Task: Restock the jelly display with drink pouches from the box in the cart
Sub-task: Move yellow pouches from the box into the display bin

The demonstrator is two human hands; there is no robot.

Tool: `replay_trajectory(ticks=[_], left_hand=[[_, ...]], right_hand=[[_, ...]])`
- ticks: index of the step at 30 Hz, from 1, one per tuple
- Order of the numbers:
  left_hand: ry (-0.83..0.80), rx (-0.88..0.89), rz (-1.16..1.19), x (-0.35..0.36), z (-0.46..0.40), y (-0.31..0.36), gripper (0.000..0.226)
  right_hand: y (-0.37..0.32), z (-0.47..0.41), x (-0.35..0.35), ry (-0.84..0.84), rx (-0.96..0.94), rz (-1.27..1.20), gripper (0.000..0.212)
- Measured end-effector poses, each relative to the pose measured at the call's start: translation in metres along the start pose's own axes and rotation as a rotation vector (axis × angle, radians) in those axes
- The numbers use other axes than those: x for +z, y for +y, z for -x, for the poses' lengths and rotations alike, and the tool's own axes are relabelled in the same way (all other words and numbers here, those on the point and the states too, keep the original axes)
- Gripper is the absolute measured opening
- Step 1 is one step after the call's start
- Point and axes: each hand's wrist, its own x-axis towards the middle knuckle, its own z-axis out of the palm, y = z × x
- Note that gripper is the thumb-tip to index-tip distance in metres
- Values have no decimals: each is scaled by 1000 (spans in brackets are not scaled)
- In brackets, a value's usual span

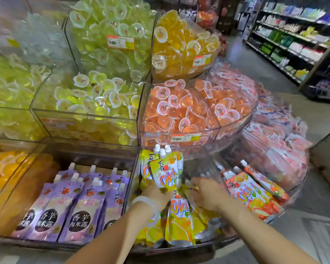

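Note:
Both of my hands are inside the middle clear bin (pixel 135 166) of the bottom tier. My left hand (pixel 156 195), with a pale bangle on the wrist, grips several yellow drink pouches (pixel 165 172) held upright, white caps up. My right hand (pixel 208 193) rests with spread fingers on other yellow pouches (pixel 179 223) lying flat in the same bin. Whether it grips one I cannot tell. The box and the cart are out of view.
Purple pouches (pixel 72 210) fill the bin to the left, orange pouches (pixel 255 193) the bin to the right. Upper tiers hold green (pixel 95 96), yellow (pixel 181 46) and orange jelly cups (pixel 177 113). An aisle with stocked shelves (pixel 293 39) runs at the right.

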Motion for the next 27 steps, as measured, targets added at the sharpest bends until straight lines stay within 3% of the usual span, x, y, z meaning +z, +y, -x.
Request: replay_trajectory(ticks=[2, 5, 6, 8, 10, 12, 14, 16, 20, 27], left_hand=[[111, -14, 232, -4, -12, 1, 55], [176, -41, 464, -7, -19, 13, 34], [209, -53, 474, -6, -24, 13, 18], [261, -80, 436, -4, -34, 11, 32], [303, -60, 339, -4, -33, 9, 33], [362, 43, 335, -5, -25, 10, 14], [428, 161, 446, -10, -15, 11, 12], [518, 223, 560, -22, -10, 15, 22], [657, 248, 549, -51, -3, 28, 34], [415, -3, 397, -26, -2, 3, 13]], right_hand=[[-8, -12, -8, 178, -14, -320, 39], [-13, -44, -7, 125, 94, -764, 45], [-13, -56, -2, 101, 120, -904, 36], [-17, -67, 0, 74, 146, -1048, 10], [-17, -73, 6, 109, 138, -1023, 34], [-14, -74, 12, 210, 88, -986, 35], [-14, -65, 5, 346, -7, -995, 30], [-14, -54, -13, 473, -59, -1014, 33], [-12, -34, -66, 678, -164, -935, 41], [8, -44, -29, 384, 14, -849, 42]])
